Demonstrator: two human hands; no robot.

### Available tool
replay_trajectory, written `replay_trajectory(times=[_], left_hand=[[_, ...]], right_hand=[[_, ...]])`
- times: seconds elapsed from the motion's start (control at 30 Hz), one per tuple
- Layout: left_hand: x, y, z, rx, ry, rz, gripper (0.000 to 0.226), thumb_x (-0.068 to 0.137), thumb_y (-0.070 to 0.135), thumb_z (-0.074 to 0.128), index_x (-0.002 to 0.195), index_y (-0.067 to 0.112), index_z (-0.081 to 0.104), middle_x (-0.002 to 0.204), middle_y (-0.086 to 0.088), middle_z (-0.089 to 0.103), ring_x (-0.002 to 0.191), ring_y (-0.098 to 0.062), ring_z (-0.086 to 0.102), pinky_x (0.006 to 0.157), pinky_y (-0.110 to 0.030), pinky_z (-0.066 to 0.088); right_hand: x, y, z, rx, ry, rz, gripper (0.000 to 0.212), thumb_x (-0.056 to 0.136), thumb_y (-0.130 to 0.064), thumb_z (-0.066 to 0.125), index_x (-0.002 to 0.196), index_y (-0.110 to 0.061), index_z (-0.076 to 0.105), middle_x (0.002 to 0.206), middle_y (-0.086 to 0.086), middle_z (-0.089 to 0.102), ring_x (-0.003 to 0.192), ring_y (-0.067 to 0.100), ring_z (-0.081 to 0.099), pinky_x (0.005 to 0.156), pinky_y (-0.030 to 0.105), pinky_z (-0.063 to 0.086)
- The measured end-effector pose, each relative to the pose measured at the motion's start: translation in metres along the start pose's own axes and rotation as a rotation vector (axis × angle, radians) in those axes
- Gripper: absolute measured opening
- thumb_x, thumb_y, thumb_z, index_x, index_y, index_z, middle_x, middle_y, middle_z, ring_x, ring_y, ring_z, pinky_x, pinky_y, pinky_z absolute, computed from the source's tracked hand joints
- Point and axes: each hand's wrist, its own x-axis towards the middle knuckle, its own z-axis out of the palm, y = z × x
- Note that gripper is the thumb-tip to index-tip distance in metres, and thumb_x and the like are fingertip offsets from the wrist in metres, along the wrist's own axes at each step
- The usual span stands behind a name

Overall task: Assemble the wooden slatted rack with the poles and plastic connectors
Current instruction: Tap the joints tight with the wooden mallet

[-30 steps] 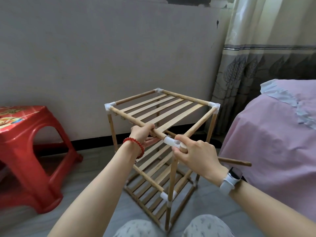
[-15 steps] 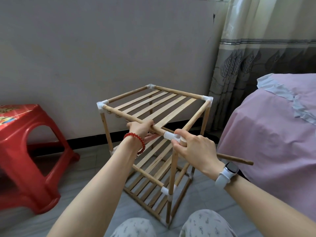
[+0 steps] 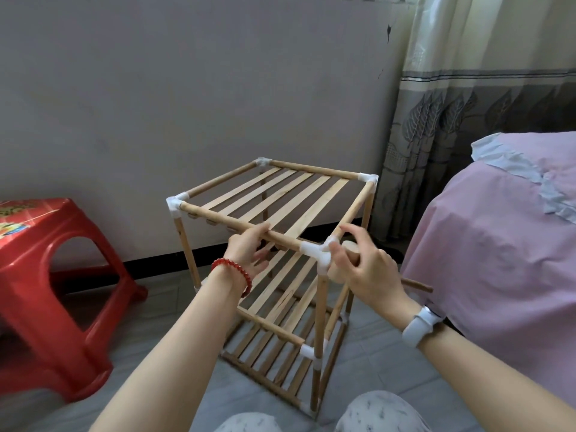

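Counting from the head view, I log one wooden slatted rack (image 3: 280, 244) standing on the floor (image 3: 162, 310) at centre frame, against the wall (image 3: 187, 88). It shows three slatted tiers: top, middle and bottom. The top tier carries four white plastic connectors, one per corner; the near corner connector (image 3: 316, 251) sits just right of centre. Two more white connectors are visible lower on the near upright pole (image 3: 321, 313). The wood is pale and unpainted; the poles are round, the slats flat.

My left hand (image 3: 249, 252) sits at the front top pole (image 3: 237, 224), thumb over it and fingers spread loosely beneath, not clamped. My right hand (image 3: 363, 269) is at the near corner connector, fingertips touching it, fingers part-curled; a pale round piece (image 3: 350, 247) shows behind them, though I cannot tell whether it is gripped. One loose pole end (image 3: 417, 285) projects past my right wrist toward the bed (image 3: 498, 244) at right of frame.

Other items: one red plastic stool (image 3: 46, 275) at left, one curtain (image 3: 467, 104) at upper right, one red bead bracelet (image 3: 233, 272), one white wristband (image 3: 419, 325).
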Motion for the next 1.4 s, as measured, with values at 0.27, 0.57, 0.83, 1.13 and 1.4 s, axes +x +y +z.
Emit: replay_trajectory(times=[0.27, 0.57, 0.83, 1.13, 1.4], left_hand=[[0.025, 0.018, 0.006, -0.524, 0.102, -0.095, 0.026, 0.092, 0.035, 0.056, 0.095, 0.009, 0.052, 0.075, -0.004, 0.059, 0.073, -0.017, 0.062, 0.080, -0.043, 0.054], [0.044, 0.011, 0.033, -0.622, 0.352, 0.076, 0.029, 0.093, 0.014, 0.045, 0.121, 0.008, 0.044, 0.063, 0.000, 0.047, 0.051, -0.008, 0.048, 0.062, -0.026, 0.052], [0.042, 0.011, 0.042, -0.608, 0.352, 0.095, 0.034, 0.094, 0.013, 0.046, 0.127, 0.010, 0.039, 0.065, 0.000, 0.051, 0.056, -0.008, 0.053, 0.056, -0.024, 0.047], [0.012, -0.018, -0.006, 0.221, 0.390, 0.439, 0.091, 0.072, 0.058, 0.066, 0.143, 0.018, 0.025, 0.147, -0.010, 0.023, 0.133, -0.026, 0.027, 0.108, -0.048, 0.028], [0.021, 0.012, -0.013, 1.598, -0.052, 1.191, 0.036, 0.088, 0.048, 0.049, 0.107, 0.022, 0.065, 0.100, -0.002, 0.057, 0.093, -0.019, 0.055, 0.100, -0.052, 0.035]], right_hand=[[0.034, -0.024, 0.018, 0.305, 0.481, -0.150, 0.048, 0.086, -0.039, 0.054, 0.105, 0.005, 0.045, 0.081, -0.016, 0.051, 0.064, 0.009, 0.061, 0.051, 0.031, 0.054], [0.053, -0.030, 0.060, 0.410, 0.530, -0.186, 0.029, 0.091, -0.026, 0.048, 0.103, 0.000, 0.043, 0.103, -0.036, 0.051, 0.078, -0.013, 0.055, 0.059, 0.001, 0.042], [0.065, -0.017, 0.060, 0.275, 0.506, -0.124, 0.042, 0.090, -0.039, 0.046, 0.102, 0.002, 0.046, 0.079, -0.024, 0.047, 0.073, -0.013, 0.057, 0.055, 0.003, 0.043], [0.069, -0.005, 0.004, 0.213, 0.325, -0.152, 0.044, 0.086, -0.052, 0.051, 0.100, -0.010, 0.049, 0.075, -0.004, 0.059, 0.063, 0.019, 0.062, 0.055, 0.038, 0.054], [0.067, 0.006, -0.026, -0.029, -0.122, 0.011, 0.021, 0.095, -0.042, 0.042, 0.105, -0.024, 0.038, 0.081, -0.004, 0.061, 0.079, 0.024, 0.064, 0.065, 0.034, 0.049]])
